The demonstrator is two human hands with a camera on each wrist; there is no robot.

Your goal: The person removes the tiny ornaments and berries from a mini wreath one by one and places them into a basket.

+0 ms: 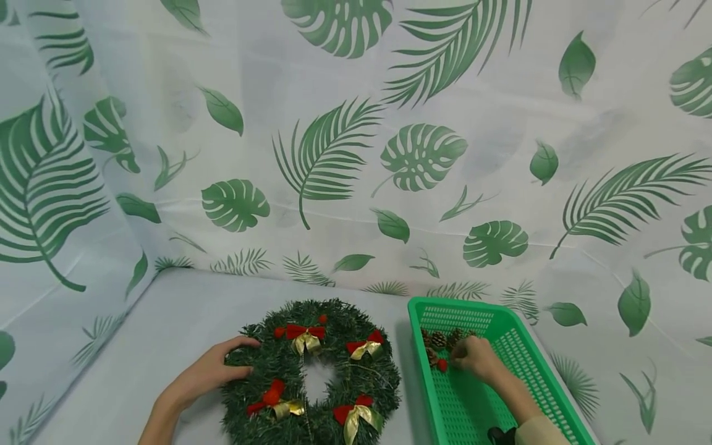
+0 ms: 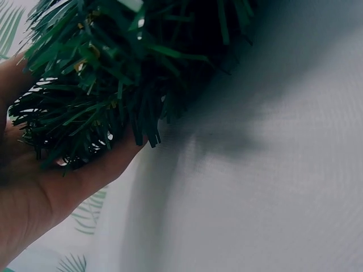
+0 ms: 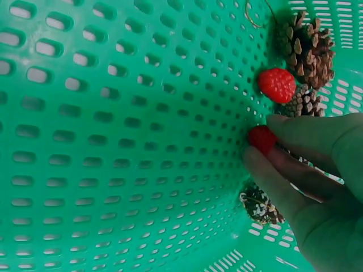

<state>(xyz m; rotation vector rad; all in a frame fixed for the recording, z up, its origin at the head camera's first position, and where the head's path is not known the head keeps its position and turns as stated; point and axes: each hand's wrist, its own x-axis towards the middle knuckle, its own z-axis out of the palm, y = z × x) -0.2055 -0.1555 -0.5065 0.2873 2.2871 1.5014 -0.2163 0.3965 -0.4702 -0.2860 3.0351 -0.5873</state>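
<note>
A green tinsel wreath point(image 1: 384, 371) with several red-and-gold bows lies on the white table. My left hand point(image 1: 208, 371) holds its left edge, fingers and thumb around the bristly rim; in the left wrist view the wreath's needles point(image 2: 108, 85) partly cover the fingers. The right hand point(image 1: 479, 360) reaches down into a green plastic basket point(image 1: 456, 402). Between thumb and fingertips it pinches a small red berry point(image 3: 261, 139). Another bumpy red berry point(image 3: 277, 85) lies just beside it, next to brown pine cones point(image 3: 309, 51).
Several pine cones point(image 1: 438, 339) are gathered at the basket's far end. The basket stands to the right of the wreath, its perforated walls rising around my right hand. Behind the table hangs a white cloth point(image 1: 345, 247) printed with green leaves.
</note>
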